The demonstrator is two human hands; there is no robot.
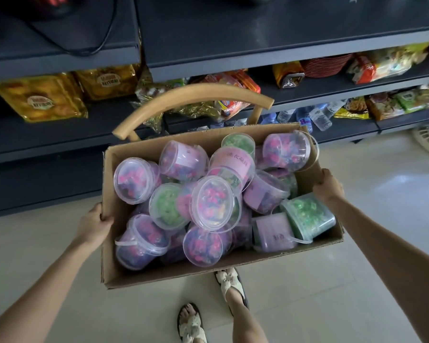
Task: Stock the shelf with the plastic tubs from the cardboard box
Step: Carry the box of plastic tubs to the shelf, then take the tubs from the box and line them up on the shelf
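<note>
An open cardboard box (159, 274) is held in front of me above the floor, full of several clear plastic tubs (214, 203) with pink, purple and green contents, lying jumbled on their sides and upright. My left hand (94, 225) grips the box's left wall, thumb over the rim. My right hand (328, 186) grips the right wall the same way. The dark shelf unit (258, 33) stands right behind the box, its top board mostly bare.
A wooden chair back (183, 100) curves just beyond the box's far edge. Lower shelves hold yellow snack bags (40, 100), noodle packets (382, 65) and water bottles (315, 115). My sandalled feet (230, 283) stand on pale floor tiles below the box.
</note>
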